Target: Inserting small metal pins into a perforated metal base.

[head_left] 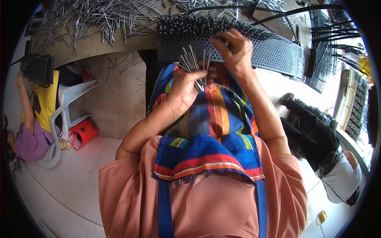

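My left hand (185, 86) is closed around a bundle of thin grey metal rods (189, 59), which fan upward over my lap. Just above and right of it, my right hand (239, 51) has its fingers pinched together over a black perforated rack (274, 57); what is between the fingertips is too small to make out. Many dark upright rods (198, 27) stand packed in the holes along the rack's far side. The holes toward its near and right side show bare. A striped, colourful apron (214, 107) covers my lap below both hands.
Loose metal rods (115, 18) lie heaped across the table (91, 47) at the far left. Curved black bars (293, 14) arch over the rack's back right. A person in yellow and purple (39, 115) sits on a chair (65, 115) at left; another person's dark-clothed legs (313, 123) are at right.
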{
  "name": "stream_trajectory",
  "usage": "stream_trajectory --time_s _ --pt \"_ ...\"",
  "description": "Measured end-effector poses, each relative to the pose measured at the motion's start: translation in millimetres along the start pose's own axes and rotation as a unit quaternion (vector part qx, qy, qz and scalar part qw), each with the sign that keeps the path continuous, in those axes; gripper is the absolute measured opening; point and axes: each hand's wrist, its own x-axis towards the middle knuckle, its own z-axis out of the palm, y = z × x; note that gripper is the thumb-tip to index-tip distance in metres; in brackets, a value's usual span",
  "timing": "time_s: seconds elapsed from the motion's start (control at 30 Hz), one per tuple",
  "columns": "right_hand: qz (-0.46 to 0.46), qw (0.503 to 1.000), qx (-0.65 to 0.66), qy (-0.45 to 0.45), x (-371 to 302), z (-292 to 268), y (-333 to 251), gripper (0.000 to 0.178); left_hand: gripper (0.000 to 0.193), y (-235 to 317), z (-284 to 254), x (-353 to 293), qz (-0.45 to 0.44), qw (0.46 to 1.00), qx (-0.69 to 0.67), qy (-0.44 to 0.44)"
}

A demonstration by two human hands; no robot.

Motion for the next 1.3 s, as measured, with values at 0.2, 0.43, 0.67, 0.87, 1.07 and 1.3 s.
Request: stream_trajectory --time_s 0.2,0.43,0.67,0.87,1.07,1.3 --pt "0.386 0.774 0.486 -0.129 -20 -8 -12 0.007 0.020 -2 11 -2 -0.012 0.999 0.047 -0.004" --pt "0.320 0.847 0.420 -0.057 -13 -10 0 0.004 0.018 1 12 -9 -0.011 0.997 0.074 0.031" --pt "0.393 0.734 0.552 0.039 -25 3 -6 0.004 0.012 1 15 -9 0.022 0.983 0.179 0.028" --pt "0.412 0.745 0.511 -0.118 -40 -9 19 0.009 0.014 -6 9 -9 -0.019 0.988 0.155 -0.003" --pt "0.214 0.877 0.403 0.151 -21 -17 10 0.006 0.019 -28 -10 -14 -0.025 0.982 0.188 0.021" --pt "0.074 0.948 0.255 0.174 -6 -1 19 0.009 0.021 -13 4 -19 0.001 0.978 0.205 0.033"
